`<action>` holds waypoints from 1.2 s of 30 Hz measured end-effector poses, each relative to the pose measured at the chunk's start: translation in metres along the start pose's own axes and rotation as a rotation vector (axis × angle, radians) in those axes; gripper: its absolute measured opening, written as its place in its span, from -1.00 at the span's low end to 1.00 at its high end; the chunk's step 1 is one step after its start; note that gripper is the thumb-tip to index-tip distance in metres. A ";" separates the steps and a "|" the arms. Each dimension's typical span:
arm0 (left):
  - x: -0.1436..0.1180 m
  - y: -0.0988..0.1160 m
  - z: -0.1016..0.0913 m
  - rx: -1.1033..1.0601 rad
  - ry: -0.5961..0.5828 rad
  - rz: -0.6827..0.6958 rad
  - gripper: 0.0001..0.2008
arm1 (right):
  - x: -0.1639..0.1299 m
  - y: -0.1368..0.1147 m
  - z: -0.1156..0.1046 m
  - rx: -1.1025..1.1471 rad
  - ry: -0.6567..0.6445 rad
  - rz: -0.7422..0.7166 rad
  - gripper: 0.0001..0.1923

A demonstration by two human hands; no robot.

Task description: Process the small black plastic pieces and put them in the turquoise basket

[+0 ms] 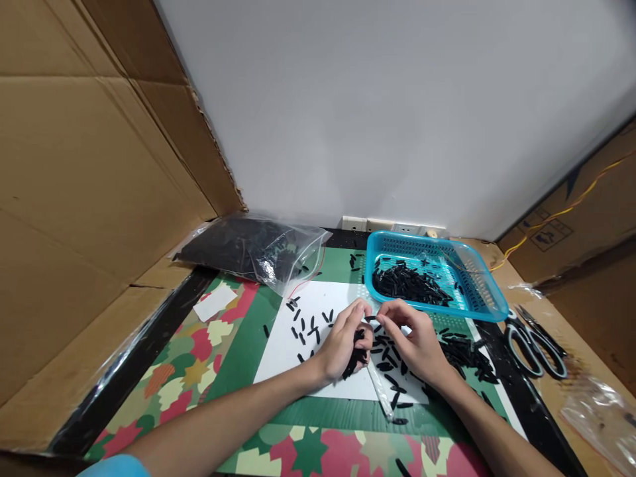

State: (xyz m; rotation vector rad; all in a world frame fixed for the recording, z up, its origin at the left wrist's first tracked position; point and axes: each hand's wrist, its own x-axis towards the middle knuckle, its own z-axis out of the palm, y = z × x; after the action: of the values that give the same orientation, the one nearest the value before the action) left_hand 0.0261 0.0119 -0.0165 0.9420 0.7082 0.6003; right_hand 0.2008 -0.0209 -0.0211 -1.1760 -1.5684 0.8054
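A: From the head view, what did the left hand (pixel 345 341) hold?

B: A bunch of small black pieces (pixel 356 361), fingers curled shut around them, palm turned inward above the white sheet (pixel 278 354) on the desk (pixel 238 331).

A: And the right hand (pixel 415 338)?

B: Fingertips pinched near the left thumb; whether they gripped a piece, I couldn't tell. A clear sleeve (pixel 381 391) lay below.

A: How would the pieces handle?

B: Light, stiff and slippery, I judged; best pinched at mid-length. More sat in the blue basket (pixel 484 291).
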 end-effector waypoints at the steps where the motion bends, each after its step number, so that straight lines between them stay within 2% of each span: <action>1: 0.001 0.000 0.000 -0.003 -0.007 0.013 -0.49 | 0.000 0.000 -0.001 0.006 0.018 0.019 -0.75; 9: 0.001 0.002 0.001 0.001 -0.028 -0.001 -0.53 | -0.001 0.004 0.003 0.174 0.039 0.183 -0.70; 13: 0.002 0.000 0.002 0.002 -0.007 0.011 -0.53 | -0.001 0.006 0.002 0.152 0.041 0.165 -0.73; 15: 0.003 0.000 0.001 -0.036 0.016 0.020 -0.53 | -0.003 0.005 -0.001 0.035 0.085 0.064 -0.77; 18: 0.006 0.002 0.001 -0.116 0.055 0.027 -0.54 | -0.008 -0.001 -0.001 -0.218 0.128 -0.217 -0.85; 20: 0.007 0.005 0.000 -0.154 0.065 0.016 -0.57 | -0.014 -0.007 0.005 -0.358 0.037 -0.452 -0.82; 23: 0.008 0.010 -0.002 -0.210 0.070 -0.027 -0.60 | -0.024 -0.014 0.021 -0.540 -0.188 -0.748 -0.68; 26: 0.008 0.013 -0.005 -0.275 0.079 -0.078 -0.63 | -0.032 -0.015 0.036 -0.741 -0.386 -0.803 -0.80; 29: 0.009 0.013 -0.009 -0.321 0.063 -0.120 -0.65 | -0.035 -0.011 0.045 -0.820 -0.470 -0.749 -0.84; 33: 0.009 0.010 -0.010 -0.295 0.053 -0.112 -0.64 | -0.035 -0.007 0.046 -0.772 -0.415 -0.752 -0.73; 36: 0.009 0.007 -0.007 -0.225 0.063 -0.043 -0.60 | -0.033 -0.010 0.040 -0.669 -0.282 -0.831 -0.74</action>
State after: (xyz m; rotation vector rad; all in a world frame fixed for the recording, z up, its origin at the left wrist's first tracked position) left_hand 0.0259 0.0253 -0.0158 0.7000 0.6993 0.6597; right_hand 0.1617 -0.0536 -0.0343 -0.7098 -2.4110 -0.1349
